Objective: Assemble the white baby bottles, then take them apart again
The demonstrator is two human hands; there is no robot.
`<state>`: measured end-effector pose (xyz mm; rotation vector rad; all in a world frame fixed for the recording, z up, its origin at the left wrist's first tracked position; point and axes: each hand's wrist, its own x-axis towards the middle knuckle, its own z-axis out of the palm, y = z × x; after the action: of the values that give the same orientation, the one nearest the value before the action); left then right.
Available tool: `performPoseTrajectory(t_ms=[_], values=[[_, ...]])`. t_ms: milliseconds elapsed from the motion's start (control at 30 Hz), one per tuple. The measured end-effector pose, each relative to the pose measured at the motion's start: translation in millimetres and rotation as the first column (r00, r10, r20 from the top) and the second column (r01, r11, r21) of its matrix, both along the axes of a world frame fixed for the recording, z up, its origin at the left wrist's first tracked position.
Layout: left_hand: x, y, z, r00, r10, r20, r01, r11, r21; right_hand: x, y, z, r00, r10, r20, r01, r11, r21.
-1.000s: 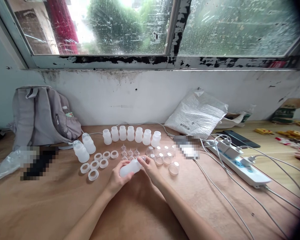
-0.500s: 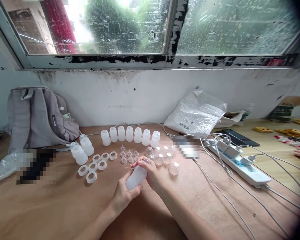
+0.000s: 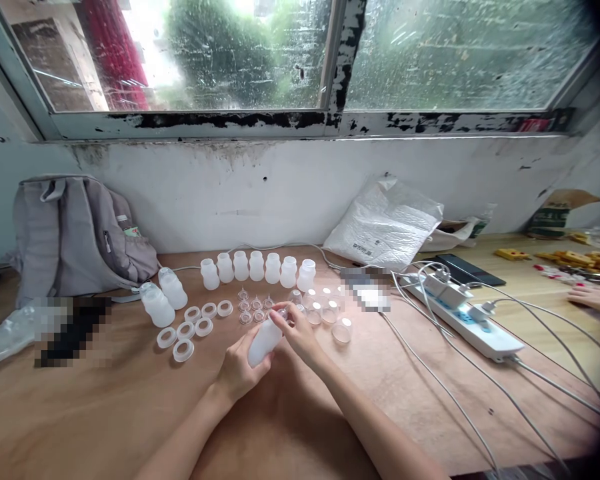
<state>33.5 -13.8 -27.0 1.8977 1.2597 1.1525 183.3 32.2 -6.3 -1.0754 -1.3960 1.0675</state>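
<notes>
My left hand [image 3: 237,370] is wrapped round the body of a frosted white baby bottle [image 3: 264,345], held tilted with its top up and to the right. My right hand [image 3: 300,337] closes its fingers over the top end, where a bit of a clear dome cap shows; the fingers hide most of it. Just beyond lie several clear nipples [image 3: 245,306]. To the right are several clear dome caps [image 3: 341,331], to the left several translucent collar rings [image 3: 183,350]. A row of open bottles [image 3: 257,267] stands behind. Two capped bottles [image 3: 157,305] lean at the left.
A grey backpack [image 3: 80,233], a plastic bag [image 3: 15,333] and a blurred dark item lie left. On the right are a power strip [image 3: 470,327] with trailing cables, a silver mailer bag [image 3: 385,223], a dark tablet [image 3: 470,270] and yellow parts [image 3: 575,259]. Another person's hand [image 3: 595,295] shows far right.
The view has shifted slightly. Both hands and the bottle have moved a little left and up, and my right fingers have shifted their hold at the bottle's top.
</notes>
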Motion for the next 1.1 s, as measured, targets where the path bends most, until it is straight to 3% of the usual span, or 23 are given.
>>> performPoseTrajectory(t_ms=[100, 167, 233, 300, 367, 467, 567, 633, 700, 800, 900, 1100], values=[[-6, 4, -2.1, 0.998, -0.012, -0.068, 0.016, 0.998, 0.062, 21, 7, 11.7, 0.999, -0.023, 0.033, 0.022, 0.999, 0.03], [-9, 5, -4.4, 0.996, -0.016, -0.086, 0.022, 0.998, 0.066, 43, 10, 19.6, 0.981, -0.143, 0.132, 0.134, 0.988, 0.073], [-11, 6, -6.6, 0.997, 0.006, -0.076, -0.003, 0.999, 0.039, 71, 12, 23.6, 0.912, -0.284, 0.296, 0.249, 0.956, 0.153], [-11, 6, -8.5, 0.997, 0.033, -0.066, -0.032, 0.999, 0.008, 98, 10, 21.9, 0.778, -0.355, 0.518, 0.293, 0.935, 0.201], [-10, 6, -10.2, 0.996, 0.039, -0.081, -0.039, 0.999, 0.003, 120, 5, 15.7, 0.647, -0.338, 0.684, 0.318, 0.934, 0.16], [-10, 7, -12.1, 0.992, 0.003, -0.127, 0.004, 0.999, 0.054, 134, -2, 6.5, 0.621, -0.183, 0.762, 0.232, 0.972, 0.044], [-9, 7, -11.3, 0.987, -0.002, -0.159, 0.02, 0.994, 0.111, 125, -5, 9.1, 0.772, -0.07, 0.631, 0.128, 0.991, -0.048], [-10, 6, -7.8, 0.988, 0.042, -0.147, -0.023, 0.992, 0.127, 111, -3, 16.4, 0.898, -0.021, 0.44, 0.069, 0.993, -0.095], [-11, 6, -2.4, 0.988, 0.101, -0.113, -0.084, 0.985, 0.148, 96, 2, 22.0, 0.973, -0.001, 0.229, 0.026, 0.994, -0.108], [-14, 7, 5.3, 0.983, 0.17, -0.065, -0.157, 0.972, 0.175, 73, 9, 17.0, 0.999, -0.02, -0.027, 0.018, 0.995, -0.098], [-19, 11, 7.3, 0.978, 0.21, 0.0, -0.209, 0.971, 0.118, 53, 11, -2.3, 0.977, -0.086, -0.194, 0.069, 0.993, -0.092], [-26, 21, -1.6, 0.962, 0.212, 0.174, -0.196, 0.975, -0.107, 37, 1, -29.0, 0.976, -0.091, -0.199, 0.073, 0.993, -0.096]])
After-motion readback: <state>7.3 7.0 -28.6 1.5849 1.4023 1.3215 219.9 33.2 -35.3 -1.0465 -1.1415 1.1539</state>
